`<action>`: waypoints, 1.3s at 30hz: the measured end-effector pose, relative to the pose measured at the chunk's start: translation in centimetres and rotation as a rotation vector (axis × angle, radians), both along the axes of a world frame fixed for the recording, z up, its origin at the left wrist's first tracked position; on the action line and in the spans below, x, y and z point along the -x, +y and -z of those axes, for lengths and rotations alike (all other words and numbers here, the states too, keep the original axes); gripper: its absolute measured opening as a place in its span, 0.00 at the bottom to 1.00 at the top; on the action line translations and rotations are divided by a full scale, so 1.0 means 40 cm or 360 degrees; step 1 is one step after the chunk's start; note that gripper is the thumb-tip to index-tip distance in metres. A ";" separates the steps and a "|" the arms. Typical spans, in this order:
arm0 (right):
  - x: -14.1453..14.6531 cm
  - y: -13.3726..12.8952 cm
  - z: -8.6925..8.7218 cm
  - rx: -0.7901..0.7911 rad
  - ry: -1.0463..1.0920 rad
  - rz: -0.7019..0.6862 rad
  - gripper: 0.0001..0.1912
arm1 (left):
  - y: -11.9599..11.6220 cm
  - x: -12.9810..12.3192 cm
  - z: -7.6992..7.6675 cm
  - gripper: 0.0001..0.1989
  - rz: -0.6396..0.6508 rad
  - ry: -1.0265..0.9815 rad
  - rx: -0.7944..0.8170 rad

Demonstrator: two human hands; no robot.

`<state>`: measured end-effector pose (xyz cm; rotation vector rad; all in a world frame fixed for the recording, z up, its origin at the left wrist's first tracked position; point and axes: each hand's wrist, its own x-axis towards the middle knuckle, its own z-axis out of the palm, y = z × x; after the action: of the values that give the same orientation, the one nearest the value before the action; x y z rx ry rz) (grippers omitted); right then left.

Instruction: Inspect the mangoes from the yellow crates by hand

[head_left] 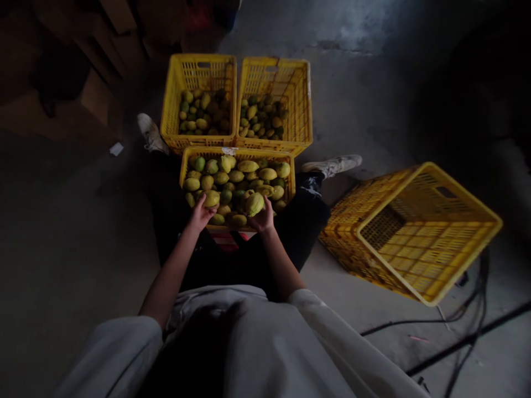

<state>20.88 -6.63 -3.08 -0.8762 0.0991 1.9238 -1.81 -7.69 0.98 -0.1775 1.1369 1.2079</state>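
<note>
Between my legs stands a yellow crate (pixel 182 172) nearly full of yellow-green fruits (pixel 236 176). Over its near left part, my left hand (pixel 201 214) has its fingers round a yellow fruit (pixel 211 198). My right hand (pixel 264 216) holds a paler yellow-green fruit (pixel 254 204) above the crate's near right part. Beyond this crate, two more yellow crates stand side by side: the left one (pixel 165 105) and the right one (pixel 307 105). Each has green and yellow fruits at its bottom.
A yellow crate (pixel 429 221) sits tilted on the floor at the right, its inside showing no fruit. Black cables (pixel 483 287) lie near it. Cardboard boxes (pixel 95 97) stand at the upper left. My shoes flank the crates.
</note>
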 end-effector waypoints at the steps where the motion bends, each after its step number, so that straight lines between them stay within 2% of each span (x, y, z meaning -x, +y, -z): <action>1: -0.003 -0.002 0.000 -0.0013 0.0011 -0.0039 0.19 | 0.001 0.000 -0.004 0.08 -0.0024 0.0017 0.0015; 4: -0.006 -0.007 0.001 -0.0054 0.0003 -0.0094 0.19 | 0.003 0.000 -0.012 0.05 -0.0056 0.0015 0.0087; 7: -0.003 -0.009 0.006 -0.0077 -0.0030 -0.0046 0.17 | 0.001 0.003 -0.018 0.02 -0.0018 -0.0053 0.0076; 12: 0.003 -0.005 0.027 -0.0016 -0.0116 -0.0012 0.11 | -0.008 0.012 -0.019 0.08 -0.0018 -0.0081 0.0084; 15: 0.009 -0.001 0.040 -0.0090 -0.0189 -0.0008 0.13 | -0.010 0.014 -0.021 0.14 0.0007 -0.0085 0.0103; 20: 0.015 0.008 0.036 -0.0029 -0.0175 -0.0007 0.11 | -0.004 0.004 -0.031 0.14 0.0078 -0.0054 0.0146; 24: 0.015 0.011 0.022 0.0009 -0.0097 0.0040 0.14 | 0.001 -0.003 -0.022 0.13 0.0119 -0.0023 0.0134; 29: 0.011 0.012 0.017 0.0035 -0.0131 0.0084 0.12 | 0.001 0.001 -0.006 0.18 0.0131 -0.0024 0.0150; 35: -0.004 0.015 0.026 0.0041 -0.0018 0.0025 0.20 | -0.001 0.007 -0.020 0.17 0.0080 -0.0089 0.0119; 39: -0.011 0.013 0.025 0.0097 -0.0002 0.0037 0.18 | 0.001 0.009 -0.025 0.17 0.0078 -0.0102 0.0141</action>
<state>21.31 -6.09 -4.09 -0.9132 0.1674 1.9070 -2.17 -7.65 1.97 -0.2527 1.1336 1.1021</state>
